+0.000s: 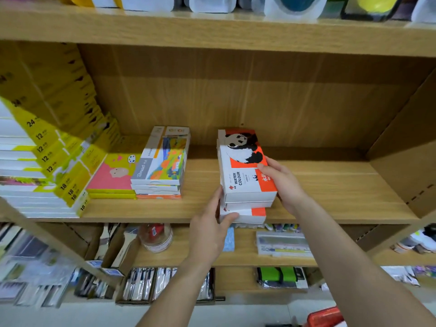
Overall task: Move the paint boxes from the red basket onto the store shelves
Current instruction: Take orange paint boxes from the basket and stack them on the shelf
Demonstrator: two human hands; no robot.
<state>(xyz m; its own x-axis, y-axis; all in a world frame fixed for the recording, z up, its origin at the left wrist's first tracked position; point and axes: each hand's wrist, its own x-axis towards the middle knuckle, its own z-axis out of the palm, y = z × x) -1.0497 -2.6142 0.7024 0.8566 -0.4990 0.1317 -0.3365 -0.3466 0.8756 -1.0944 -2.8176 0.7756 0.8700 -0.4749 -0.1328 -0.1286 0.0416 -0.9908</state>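
Now settling the panda paint boxes (pixel 245 175) onto the middle shelf (pixel 330 197).
Nearest, leaving the red basket (pixel 323 317) low at the right edge, contents out of sight; clamping the stack from both sides, left hand (pixel 210 230) thumbing the lowest box's front end, right hand (pixel 280 182) pinching the top box's right edge; keeping the long axis running front to back, panda end pointing at the back wall, lower boxes jutting toward the shelf lip. Probably needing next: pushing the stack flush and deeper, then letting go.

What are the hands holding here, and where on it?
The stack of panda watercolour boxes on the shelf: left hand grips its near left corner, right hand its right edge.
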